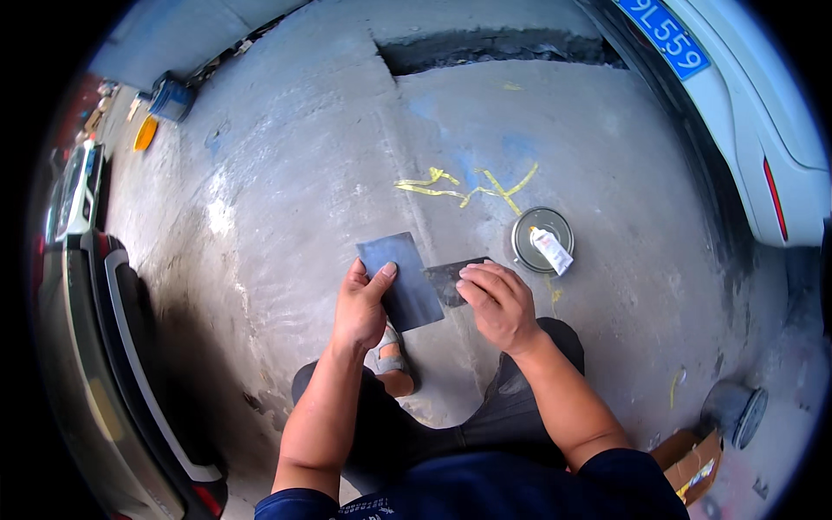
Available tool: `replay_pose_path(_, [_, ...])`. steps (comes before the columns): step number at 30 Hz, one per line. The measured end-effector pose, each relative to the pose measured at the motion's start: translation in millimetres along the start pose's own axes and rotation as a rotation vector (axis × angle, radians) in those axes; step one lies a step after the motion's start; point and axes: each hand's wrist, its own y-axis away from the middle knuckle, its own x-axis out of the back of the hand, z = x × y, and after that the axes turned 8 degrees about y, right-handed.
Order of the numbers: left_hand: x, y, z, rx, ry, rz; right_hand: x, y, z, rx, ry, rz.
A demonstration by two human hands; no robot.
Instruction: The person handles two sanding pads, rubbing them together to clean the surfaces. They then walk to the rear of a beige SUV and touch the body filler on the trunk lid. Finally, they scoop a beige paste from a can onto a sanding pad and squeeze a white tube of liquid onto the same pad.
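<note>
- Dark grey sheet, flat and rectangular, a mixing board (397,279) by the look of it, sits in the left hand (360,305), whose grip is clamped on its lower left edge with the thumb pressed on top.
- The right hand (496,305) has its grip closed on a smaller dark scraper blade (448,279), fingers laid over its right end; the blade's edge touches the board's right side, at 3 o'clock from it.
- The step in hand looks like wiping or working the blade against the board; the next move likely calls for a steady board and a flat, even stroke.
- At 2 o'clock from the hands, on the concrete floor (286,173), stands a round tin (537,238) with a white tube (552,250) lying across it.
- Yellow paint marks (468,189) lie beyond the hands at 12 o'clock.
- A white car (763,130) stands at 2 o'clock, another vehicle (95,347) at 9, a cardboard box (693,464) at 4.
</note>
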Motion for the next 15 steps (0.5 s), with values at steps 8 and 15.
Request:
replay_pose_path(8, [21, 31, 13, 0.034, 0.048, 0.048, -6, 11, 2, -0.991, -1.515, -0.14])
replay_pose_path(15, [4, 43, 14, 0.055, 0.124, 0.04, 7, -7, -20, -0.99, -1.816, -0.379])
